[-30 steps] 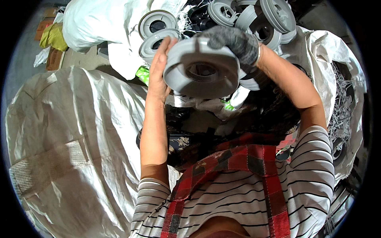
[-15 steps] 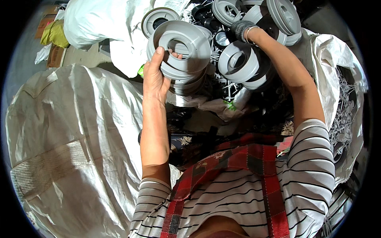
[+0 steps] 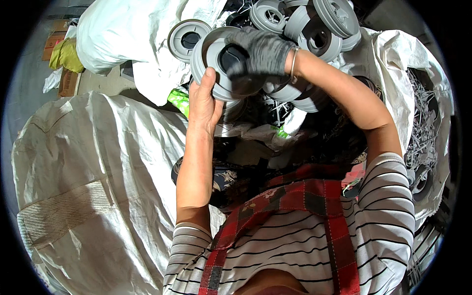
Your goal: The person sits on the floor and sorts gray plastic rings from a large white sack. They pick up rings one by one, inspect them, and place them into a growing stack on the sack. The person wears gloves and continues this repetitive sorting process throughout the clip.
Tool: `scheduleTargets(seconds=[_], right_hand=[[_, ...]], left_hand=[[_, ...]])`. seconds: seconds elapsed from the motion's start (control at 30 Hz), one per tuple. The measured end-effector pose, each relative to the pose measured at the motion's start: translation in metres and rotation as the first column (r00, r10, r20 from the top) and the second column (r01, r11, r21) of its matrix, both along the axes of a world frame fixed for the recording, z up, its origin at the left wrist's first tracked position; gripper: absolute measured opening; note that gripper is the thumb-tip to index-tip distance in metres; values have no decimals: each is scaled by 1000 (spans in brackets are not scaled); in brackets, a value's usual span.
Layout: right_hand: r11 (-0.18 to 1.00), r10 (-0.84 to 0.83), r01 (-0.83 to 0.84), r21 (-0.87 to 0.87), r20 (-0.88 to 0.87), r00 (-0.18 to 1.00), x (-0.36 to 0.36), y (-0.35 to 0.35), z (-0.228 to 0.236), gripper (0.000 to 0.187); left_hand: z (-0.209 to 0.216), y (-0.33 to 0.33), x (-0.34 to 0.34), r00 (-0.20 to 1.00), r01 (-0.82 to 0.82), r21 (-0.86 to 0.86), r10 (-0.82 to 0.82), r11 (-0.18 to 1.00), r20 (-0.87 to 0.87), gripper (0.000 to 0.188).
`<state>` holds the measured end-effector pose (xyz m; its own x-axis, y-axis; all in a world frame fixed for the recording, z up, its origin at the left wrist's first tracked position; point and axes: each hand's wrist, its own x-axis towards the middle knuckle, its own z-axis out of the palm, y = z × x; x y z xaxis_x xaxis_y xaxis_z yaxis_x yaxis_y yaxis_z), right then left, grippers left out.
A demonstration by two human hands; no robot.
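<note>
My bare left hand (image 3: 202, 102) grips a grey round plastic ring (image 3: 198, 60) by its near left rim, thumb on top. In my right hand (image 3: 263, 51), which wears a dark grey knitted glove, is a black round plastic piece (image 3: 230, 58) held at the ring's central opening. The glove is slightly blurred and hides much of the ring's right side. Whether the black piece is seated in the opening, I cannot tell. Just left of the ring's top lies another grey ring with a black centre (image 3: 191, 39). More grey rings are stacked below the held one.
Several grey rings (image 3: 336, 17) heap up at the far right. A large white woven sack (image 3: 83, 162) fills the left, and a stuffed white bag (image 3: 123, 34) stands behind it. On the right, an open white sack (image 3: 396, 54) holds thin white scraps (image 3: 423, 118).
My right hand has come left from the heap to the held ring, now with a black piece in it. My left hand and ring have shifted slightly right.
</note>
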<state>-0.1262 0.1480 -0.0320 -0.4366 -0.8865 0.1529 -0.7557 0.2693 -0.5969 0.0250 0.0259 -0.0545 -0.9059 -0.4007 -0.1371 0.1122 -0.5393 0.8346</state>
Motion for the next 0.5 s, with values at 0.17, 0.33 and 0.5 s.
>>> scheduleTargets(seconds=[0.17, 0.33, 0.5], right_hand=[[957, 130, -193, -216, -273, 953, 0, 2, -22, 47], [945, 230, -284, -166, -282, 931, 1, 6, -11, 48], [938, -17, 38, -344, 64, 998, -2, -4, -34, 61]], left_hand=[[7, -4, 3, 992, 46, -88, -35, 995, 122, 62], [15, -6, 5, 987, 114, -101, -101, 988, 127, 59], [4, 1, 7, 993, 115, -145, -117, 983, -4, 50]])
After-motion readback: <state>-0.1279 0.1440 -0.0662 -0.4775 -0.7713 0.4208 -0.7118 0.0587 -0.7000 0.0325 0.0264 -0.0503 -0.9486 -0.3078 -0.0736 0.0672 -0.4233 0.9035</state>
